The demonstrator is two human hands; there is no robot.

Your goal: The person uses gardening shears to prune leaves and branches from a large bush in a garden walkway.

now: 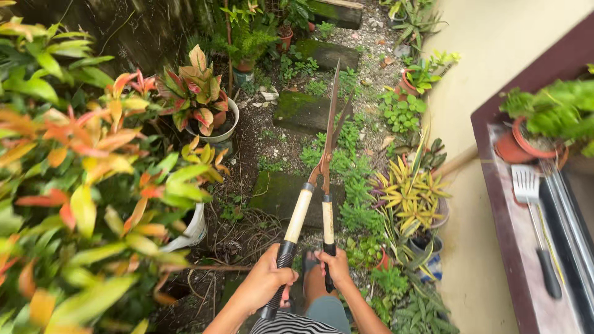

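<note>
Ok, biggest first: I see a red-orange shrub (80, 185) filling the left side, stepping stones (306, 111) running up the middle, potted plants (411, 198) along the wall on the rt. Hedge shears (318, 179) sit centre frame, blades nearly closed, tips pointing away over the path. Left hand (266, 281) fingers clamped on the black grip of the left handle, right hand (336, 266) wrapped tight on the rt grip. Spatula (532, 222) lies on the ledge far rt.
</note>
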